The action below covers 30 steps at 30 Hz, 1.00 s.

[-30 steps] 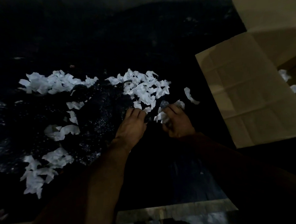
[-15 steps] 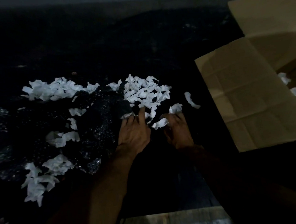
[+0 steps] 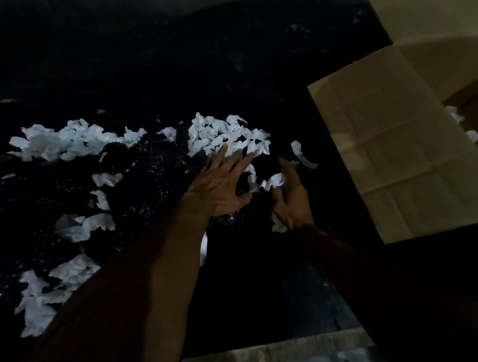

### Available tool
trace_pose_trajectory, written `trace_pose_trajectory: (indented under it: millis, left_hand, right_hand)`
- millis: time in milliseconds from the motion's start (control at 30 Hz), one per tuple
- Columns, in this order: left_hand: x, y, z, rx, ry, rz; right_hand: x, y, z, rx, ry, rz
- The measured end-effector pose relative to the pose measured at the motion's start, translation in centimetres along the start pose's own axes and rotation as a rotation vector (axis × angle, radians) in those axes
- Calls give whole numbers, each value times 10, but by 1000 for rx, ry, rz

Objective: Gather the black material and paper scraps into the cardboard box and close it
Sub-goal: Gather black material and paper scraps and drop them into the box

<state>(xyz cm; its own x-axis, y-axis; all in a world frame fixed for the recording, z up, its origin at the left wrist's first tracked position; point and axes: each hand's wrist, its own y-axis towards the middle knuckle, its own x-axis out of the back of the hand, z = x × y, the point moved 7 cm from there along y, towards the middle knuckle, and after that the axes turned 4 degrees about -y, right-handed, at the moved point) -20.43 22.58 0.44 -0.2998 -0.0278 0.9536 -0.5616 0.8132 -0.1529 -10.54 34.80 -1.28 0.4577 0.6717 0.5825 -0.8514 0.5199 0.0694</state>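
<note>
White paper scraps lie in clusters on crinkled, glinting black material (image 3: pixel 153 181) spread over the dark floor. The nearest cluster (image 3: pixel 229 137) is just beyond my fingers; other scraps (image 3: pixel 59 142) lie far left, and more (image 3: pixel 55 284) lie lower left. My left hand (image 3: pixel 221 185) hovers with fingers spread over the near cluster's edge. My right hand (image 3: pixel 293 199) is palm-inward beside it, fingers apart, with a scrap (image 3: pixel 273 181) touching its fingertips. The cardboard box (image 3: pixel 469 99) stands open at the right, a few scraps inside.
A large box flap (image 3: pixel 394 153) lies flat toward me, right of my right hand, and another flap (image 3: pixel 429 6) stands up behind. One curled scrap (image 3: pixel 304 155) lies between hand and flap. A pale floor strip (image 3: pixel 272 353) runs along the bottom.
Both hands have gone from pressed, curled fingers on the scraps to lifted and spread. The left hand has reached forward over the cluster. The right hand has turned palm-inward.
</note>
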Motion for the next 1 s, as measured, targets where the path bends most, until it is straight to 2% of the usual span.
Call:
trace_pose_trajectory:
  millis: [67, 133, 267, 333, 400, 433, 467, 500, 600, 667, 767, 867, 900, 1000]
  left_hand:
    - [-9, 3, 1, 45, -27, -27]
    - [-11, 3, 2, 82, -15, -125]
    - [-7, 3, 3, 57, -12, -343]
    - [-8, 0, 7, 80, -27, -376]
    - [-10, -2, 10, 105, -42, -384]
    - [-10, -3, 11, 111, -56, -385]
    - [-8, -2, 10, 109, -67, -388]
    - [-8, -1, 11, 101, -70, -391]
    - [-6, 0, 14, 115, -96, -398]
    - [-5, -4, 17, 164, -168, -394]
    - [-9, -8, 23, 250, -345, -324]
    - [-11, -9, 28, 304, -505, -307]
    - [-13, -9, 29, 324, -543, -303]
    - [-16, -10, 32, 385, -593, -350]
  right_hand:
    - [-4, 2, -10, -73, 51, -6]
    - [-6, 4, -14, -143, 59, -1]
    - [-17, 11, -40, -284, -97, 57]
    - [-26, 14, -56, -258, -95, 228]
    - [-25, 13, -41, -105, -245, 325]
    - [-30, 6, -38, -220, -137, 403]
    - [-24, 7, -34, -266, 14, 266]
    - [-18, 8, -37, -258, -26, 135]
    - [-22, 7, -25, -170, -96, 147]
    - [-17, 6, -25, -95, -165, 92]
    - [-7, 4, -13, -62, -137, 97]
    - [-5, -6, 4, -65, 104, 242]
    - [-4, -10, 9, -45, 95, 288]
    - [-5, -20, 6, 55, -192, 338]
